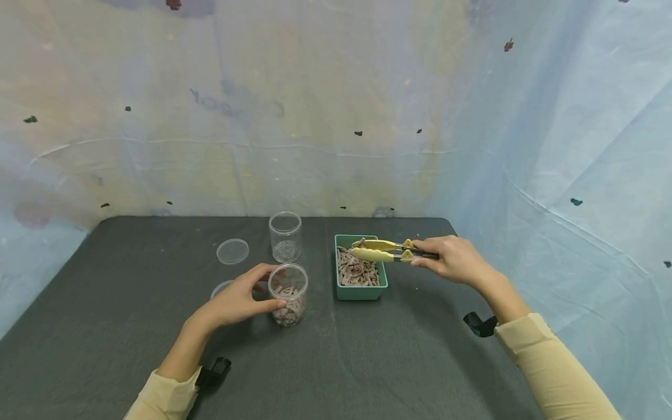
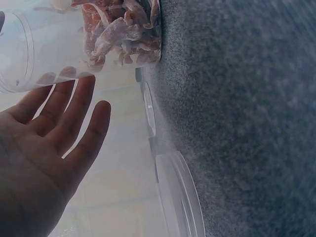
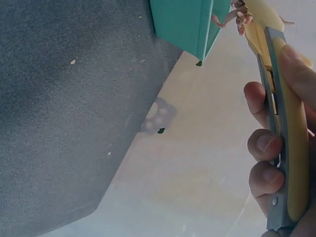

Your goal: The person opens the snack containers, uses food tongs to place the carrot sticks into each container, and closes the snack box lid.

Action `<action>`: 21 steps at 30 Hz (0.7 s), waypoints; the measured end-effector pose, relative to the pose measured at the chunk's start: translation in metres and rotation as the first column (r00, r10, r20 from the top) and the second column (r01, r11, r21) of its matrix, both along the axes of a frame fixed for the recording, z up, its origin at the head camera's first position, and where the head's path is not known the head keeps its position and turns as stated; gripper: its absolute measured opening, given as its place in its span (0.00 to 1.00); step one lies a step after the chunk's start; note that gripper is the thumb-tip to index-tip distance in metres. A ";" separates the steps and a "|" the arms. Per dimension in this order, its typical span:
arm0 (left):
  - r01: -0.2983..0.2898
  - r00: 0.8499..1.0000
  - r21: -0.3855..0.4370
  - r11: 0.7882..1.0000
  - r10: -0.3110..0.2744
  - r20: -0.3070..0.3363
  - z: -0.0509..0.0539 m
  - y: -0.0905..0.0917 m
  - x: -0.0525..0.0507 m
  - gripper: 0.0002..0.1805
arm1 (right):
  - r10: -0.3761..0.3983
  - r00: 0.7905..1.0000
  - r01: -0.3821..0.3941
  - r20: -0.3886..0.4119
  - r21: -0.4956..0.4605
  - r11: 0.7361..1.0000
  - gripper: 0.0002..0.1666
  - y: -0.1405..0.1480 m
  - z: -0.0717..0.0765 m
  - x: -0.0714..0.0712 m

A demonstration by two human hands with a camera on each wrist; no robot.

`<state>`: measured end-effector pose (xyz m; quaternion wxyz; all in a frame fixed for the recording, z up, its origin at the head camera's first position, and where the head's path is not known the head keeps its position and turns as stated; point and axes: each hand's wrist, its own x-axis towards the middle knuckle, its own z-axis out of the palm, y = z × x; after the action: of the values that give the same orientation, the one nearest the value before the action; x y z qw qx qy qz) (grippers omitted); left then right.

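My right hand (image 1: 455, 259) grips yellow tongs (image 1: 379, 255) over a green container (image 1: 362, 293) of brownish-pink strips (image 1: 358, 269). In the right wrist view the tongs (image 3: 291, 133) have some strips (image 3: 242, 17) between their tips, above the container's edge (image 3: 205, 29). My left hand (image 1: 236, 298) holds a clear jar (image 1: 288, 294) partly filled with similar strips, thumb on the near side and fingers on the far side. The left wrist view has the fingertips of the left hand (image 2: 54, 133) against the side of the jar (image 2: 59, 44).
Behind the held jar stands another clear jar (image 1: 286, 238), with no strips visible in it. A clear round lid (image 1: 233, 251) lies to its left on the dark table (image 1: 131, 303); a second lid (image 1: 219, 287) is partly hidden by my left hand. Sheeting hangs behind the table.
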<state>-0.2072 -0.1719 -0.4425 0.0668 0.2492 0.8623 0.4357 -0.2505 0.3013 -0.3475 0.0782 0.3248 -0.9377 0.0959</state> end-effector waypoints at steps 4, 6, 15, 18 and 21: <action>-0.003 1.000 -0.003 1.000 0.003 0.000 -0.001 0.000 0.000 0.38 | 0.025 0.999 -0.025 -0.030 -0.023 0.999 0.29 -0.001 -0.001 0.000; -0.011 1.000 0.000 1.000 0.011 0.006 -0.002 0.001 0.000 0.38 | 0.037 0.998 -0.039 -0.051 -0.033 0.999 0.29 -0.002 0.000 -0.001; -0.014 1.000 -0.003 1.000 0.014 0.018 -0.002 0.001 -0.001 0.40 | 0.088 0.990 -0.098 -0.109 -0.090 0.991 0.28 -0.017 0.014 0.003; -0.014 1.000 -0.010 1.000 0.015 0.015 -0.001 0.001 -0.001 0.39 | 0.123 0.983 -0.139 -0.137 -0.114 0.984 0.28 -0.027 0.020 0.005; -0.012 1.000 -0.015 1.000 0.012 0.007 -0.001 0.001 -0.001 0.39 | 0.178 0.969 -0.203 -0.171 -0.143 0.969 0.28 -0.036 0.024 0.006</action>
<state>-0.2083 -0.1707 -0.4434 0.0692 0.2418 0.8668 0.4305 -0.2448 0.2651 -0.3237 0.1677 0.4128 -0.8823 0.1520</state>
